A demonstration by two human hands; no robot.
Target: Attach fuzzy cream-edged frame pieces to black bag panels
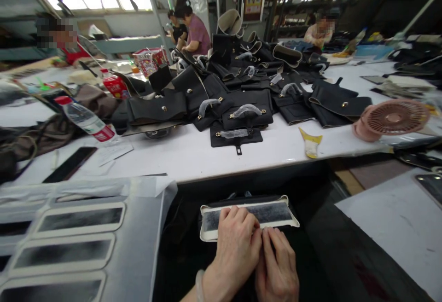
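Note:
A long rectangular leather panel (272,212), dark in the middle with a raised cream rim, lies over my lap area in the lower middle. My left hand (236,237) bends over its near side, fingers curled onto the panel and the thumb at the near edge. Close beside it, my right hand (278,260) pinches at that same near edge, fingertips almost touching the left ones. What lies between the fingertips is hidden. Behind the panel's far edge shows a black piece with bits of clear plastic. Similar cream-rimmed panels (65,250) lie in a column on a pale board at the left.
Black bags (247,101) with plastic-wrapped handles are piled across the white table (179,157). A water bottle (88,120) and dark phone (72,164) lie left. On the right are a yellow-and-white scrap (311,143) and pink fan (393,118). Several people sit farther back.

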